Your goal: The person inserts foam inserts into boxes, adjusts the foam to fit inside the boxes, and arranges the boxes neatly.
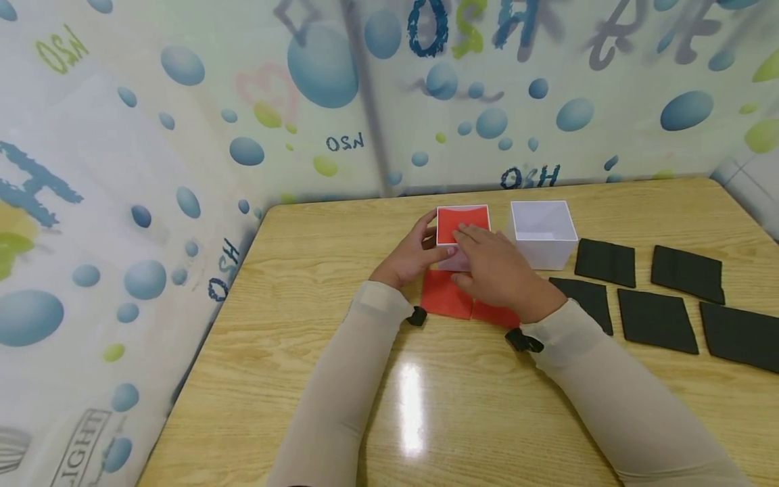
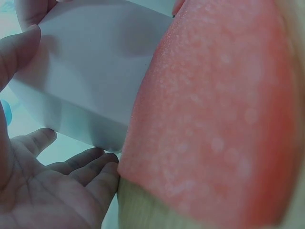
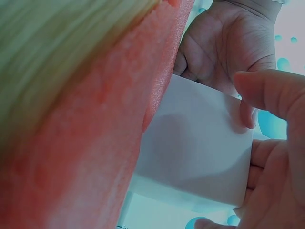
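1. The red sheet [image 1: 453,220] set in the mouth of the white box [image 2: 95,71] could skew or bunch up; uneven pressure from the right hand [image 1: 496,267], which bears on its front right part, would be the likely cause.
2. The box seems light, so it might slide or tip on the counter [image 1: 243,379] if the left hand [image 1: 409,260] slackened while the other pressed.
3. A sideways swing of the right hand could nudge the second white box [image 1: 541,251], which stands open just beside it.
4. A low right wrist could drag the red squares [image 1: 447,294], since one of the two lies partly hidden below that arm.
5. As for where things lie, the red sheet is ahead of both hands, under the right fingertips and to the right of the left hand. Its back edge dips a little below the rim.
6. The left hand grips the box by its front left corner, thumb on the front wall and fingers along the side. The right hand is mostly spread, its fingers nearly straight on the sheet, pinching nothing that shows.
7. The red squares lie flat just in front of the gripped box, nearer the person; five black squares [image 1: 605,262] lie off to the right.
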`<state>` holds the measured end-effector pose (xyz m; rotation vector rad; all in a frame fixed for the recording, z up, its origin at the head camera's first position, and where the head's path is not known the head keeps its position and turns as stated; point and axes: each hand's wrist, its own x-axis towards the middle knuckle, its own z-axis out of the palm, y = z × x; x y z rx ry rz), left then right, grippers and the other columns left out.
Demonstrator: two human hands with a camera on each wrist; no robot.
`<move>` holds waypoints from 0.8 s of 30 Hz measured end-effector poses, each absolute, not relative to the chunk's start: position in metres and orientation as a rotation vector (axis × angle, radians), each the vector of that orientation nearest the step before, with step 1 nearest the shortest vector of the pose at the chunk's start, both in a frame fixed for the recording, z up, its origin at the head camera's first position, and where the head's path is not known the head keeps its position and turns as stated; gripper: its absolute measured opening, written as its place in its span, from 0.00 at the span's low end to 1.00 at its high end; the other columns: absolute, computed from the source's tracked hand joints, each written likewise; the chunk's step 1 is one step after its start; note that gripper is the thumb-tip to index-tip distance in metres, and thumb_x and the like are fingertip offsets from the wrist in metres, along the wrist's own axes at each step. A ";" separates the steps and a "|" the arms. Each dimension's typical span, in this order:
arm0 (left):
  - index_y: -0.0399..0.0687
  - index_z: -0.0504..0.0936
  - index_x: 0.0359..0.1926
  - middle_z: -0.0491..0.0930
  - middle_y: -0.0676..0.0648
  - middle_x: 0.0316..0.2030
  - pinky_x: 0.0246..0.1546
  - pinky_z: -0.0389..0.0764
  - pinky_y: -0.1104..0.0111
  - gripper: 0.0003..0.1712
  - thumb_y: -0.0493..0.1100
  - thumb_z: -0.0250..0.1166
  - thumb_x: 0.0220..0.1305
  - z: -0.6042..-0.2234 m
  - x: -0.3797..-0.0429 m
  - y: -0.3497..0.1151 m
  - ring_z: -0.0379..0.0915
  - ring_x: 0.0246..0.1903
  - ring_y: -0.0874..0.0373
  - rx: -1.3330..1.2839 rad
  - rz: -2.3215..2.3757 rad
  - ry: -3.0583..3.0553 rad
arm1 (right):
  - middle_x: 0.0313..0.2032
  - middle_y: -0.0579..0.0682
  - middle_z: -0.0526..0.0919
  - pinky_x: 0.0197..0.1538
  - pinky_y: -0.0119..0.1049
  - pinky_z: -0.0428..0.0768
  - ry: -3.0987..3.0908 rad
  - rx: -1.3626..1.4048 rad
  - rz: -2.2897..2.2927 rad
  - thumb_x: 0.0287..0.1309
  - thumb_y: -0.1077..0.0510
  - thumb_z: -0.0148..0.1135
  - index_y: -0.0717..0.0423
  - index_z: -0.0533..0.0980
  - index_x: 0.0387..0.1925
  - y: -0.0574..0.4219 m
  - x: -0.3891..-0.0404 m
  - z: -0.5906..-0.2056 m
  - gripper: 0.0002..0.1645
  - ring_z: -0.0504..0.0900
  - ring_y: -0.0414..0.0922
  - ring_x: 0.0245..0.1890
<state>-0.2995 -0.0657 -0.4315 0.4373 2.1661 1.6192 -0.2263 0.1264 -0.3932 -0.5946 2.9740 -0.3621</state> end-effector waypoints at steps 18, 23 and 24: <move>0.68 0.48 0.84 0.62 0.46 0.78 0.74 0.70 0.51 0.54 0.49 0.72 0.69 -0.433 -0.300 -0.066 0.60 0.77 0.45 0.415 1.632 2.147 | 0.80 0.61 0.60 0.79 0.67 0.55 2.967 -0.595 -0.403 0.66 0.49 0.70 0.61 0.58 0.81 0.126 -0.228 -0.395 0.51 0.56 0.61 0.81; 0.69 0.48 0.84 0.61 0.46 0.78 0.74 0.70 0.50 0.54 0.49 0.72 0.68 -0.431 -0.300 -0.066 0.60 0.78 0.45 0.399 1.635 2.141 | 0.82 0.58 0.56 0.79 0.69 0.50 2.932 -0.565 -0.508 0.68 0.56 0.66 0.58 0.53 0.83 0.129 -0.228 -0.392 0.49 0.51 0.59 0.83; 0.70 0.48 0.84 0.61 0.46 0.78 0.74 0.71 0.50 0.54 0.49 0.72 0.68 -0.431 -0.300 -0.066 0.60 0.77 0.45 0.397 1.635 2.139 | 0.82 0.58 0.57 0.79 0.69 0.50 2.929 -0.557 -0.531 0.68 0.58 0.65 0.58 0.53 0.83 0.130 -0.227 -0.390 0.49 0.51 0.59 0.83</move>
